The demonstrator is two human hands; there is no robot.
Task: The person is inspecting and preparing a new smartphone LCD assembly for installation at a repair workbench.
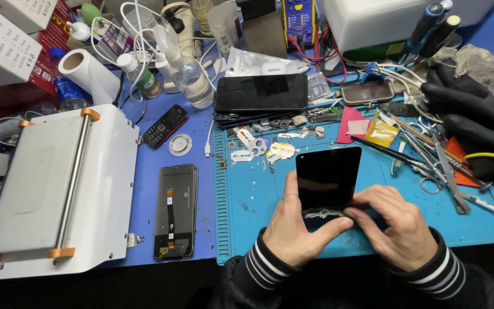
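Right now you are gripping the black phone screen (328, 176) with both hands at the near edge of the blue work mat (247, 200). Your left hand (293, 229) is curling around the panel's near left corner, its thumb reaching across under the bottom edge; your right hand (398, 226) is closing over the near right corner, fingers bent down onto it. Both are partly closed and are touching the panel. Its long axis is running from near to far, tilting a little to the right, so the panel is lying straight ahead of both hands, with the frayed whitish adhesive residue (322, 213) sitting between your thumbs. Neither hand is clearly nearer; both are meeting at that bottom edge.

Left of the mat, a second display assembly (175, 210) is lying face down with its orange flex showing, and a white machine with a metal plate (58, 183) is sitting further left. Beyond your panel, razor blades (253, 143) and metal scraps are scattering across the mat. Tweezers and scissors (435, 166) are lying to the right beside a black glove (475, 120). Further off, a dark smartphone (261, 92), a small keypad phone (165, 126) and clear bottles (190, 74) are standing.
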